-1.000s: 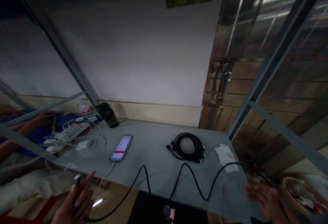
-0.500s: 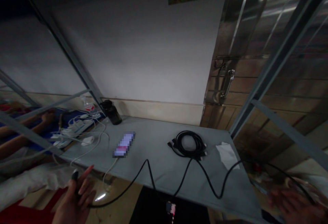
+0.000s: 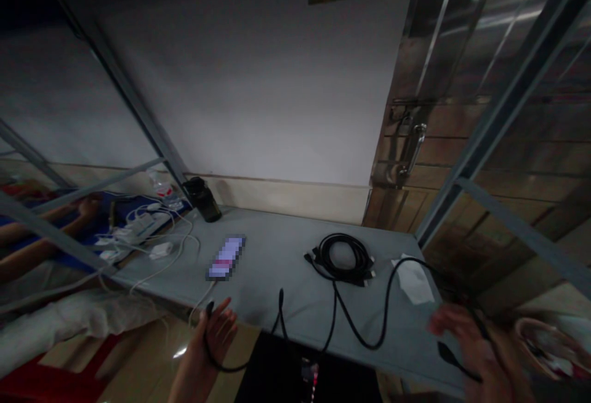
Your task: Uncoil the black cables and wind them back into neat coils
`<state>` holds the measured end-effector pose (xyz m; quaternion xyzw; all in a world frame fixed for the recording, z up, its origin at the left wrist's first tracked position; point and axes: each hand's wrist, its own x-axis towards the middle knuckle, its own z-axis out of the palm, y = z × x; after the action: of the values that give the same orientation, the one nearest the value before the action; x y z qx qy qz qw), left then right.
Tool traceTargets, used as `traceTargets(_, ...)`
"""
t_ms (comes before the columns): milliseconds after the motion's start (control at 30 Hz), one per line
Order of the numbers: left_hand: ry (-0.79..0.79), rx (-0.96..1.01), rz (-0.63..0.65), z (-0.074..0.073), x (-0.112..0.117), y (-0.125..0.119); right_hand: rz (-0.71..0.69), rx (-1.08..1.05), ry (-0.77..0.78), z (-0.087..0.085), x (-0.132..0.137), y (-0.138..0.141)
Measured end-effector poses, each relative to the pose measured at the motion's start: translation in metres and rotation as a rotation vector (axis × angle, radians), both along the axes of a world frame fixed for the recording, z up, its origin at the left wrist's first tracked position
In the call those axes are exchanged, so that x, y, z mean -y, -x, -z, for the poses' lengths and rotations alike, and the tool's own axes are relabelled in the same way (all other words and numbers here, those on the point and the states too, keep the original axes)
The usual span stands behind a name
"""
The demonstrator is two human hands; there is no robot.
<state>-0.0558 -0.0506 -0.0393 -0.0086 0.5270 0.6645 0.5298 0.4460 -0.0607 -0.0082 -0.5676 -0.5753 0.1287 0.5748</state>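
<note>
Shifting our left grip (image 3: pixel 217 335) rightward toward the table's (image 3: pixel 286 249) front edge since the last frame, with the black cable (image 3: pixel 386 311) moving along. We're seeing its fingers spread and the cable looping round the hand, but we can't confirm closure. Our right grip (image 3: pixel 475 347) is hanging off the table's front right corner with a black plug (image 3: pixel 446 352) trailing beside it; its hold is unclear too. We're judging the cable light, limp and slightly springy, so we're treating the plug ends as the best hold points. It's snaking across the table's right half, skirting a white tissue (image 3: pixel 413 280) and touching a coiled black cable (image 3: pixel 344 259). A phone (image 3: pixel 226 258) is lying near the left grip.
</note>
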Motion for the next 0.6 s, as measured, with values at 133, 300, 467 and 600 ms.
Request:
traceTargets(133,0.023,0.079,0.084,0.011,-0.003,-0.057,-0.269,0.203,-0.100,0.000,-0.005,0.075)
traceTargets(300,-0.043,0.207,0.273,0.022,-0.003,-0.111,-0.481,0.589,-0.206,0.056,-0.010,0.190)
traceTargets(467,-0.046,0.019,0.321,0.033,-0.009,-0.109,-0.541,0.670,-0.130,0.125,-0.016,0.248)
traceTargets(600,-0.108,-0.255,0.269,0.033,-0.023,-0.092,-0.602,0.656,-0.088,0.127,-0.029,0.251)
